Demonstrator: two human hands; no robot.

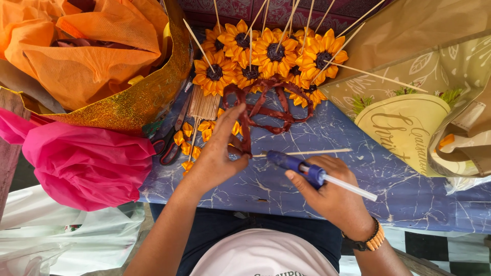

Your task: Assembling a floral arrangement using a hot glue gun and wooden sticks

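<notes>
The left hand reaches forward over the blue marbled table, thumb and fingers pinched together on a dark red ribbon whose loops lie tangled just in front of the fingertips, and it also seems to pinch the near end of a thin wooden stick that runs off to the right. The right hand is clamped around a blue glue gun, its nozzle pointing left at the spot where ribbon and stick meet, with a clear glue rod sticking out of the back toward the right. Beyond the ribbon lies a bunch of yellow sunflowers with dark centres, each on a stick, their heads packed close and touching the ribbon's far loops. Loose yellow petals lie just left of the left hand, beside scissors with red and black handles and a bundle of short sticks. At the far left sit pink paper, orange paper and a gold glitter sheet; at the right, printed wrapping. A beaded bracelet rings the right wrist
</notes>
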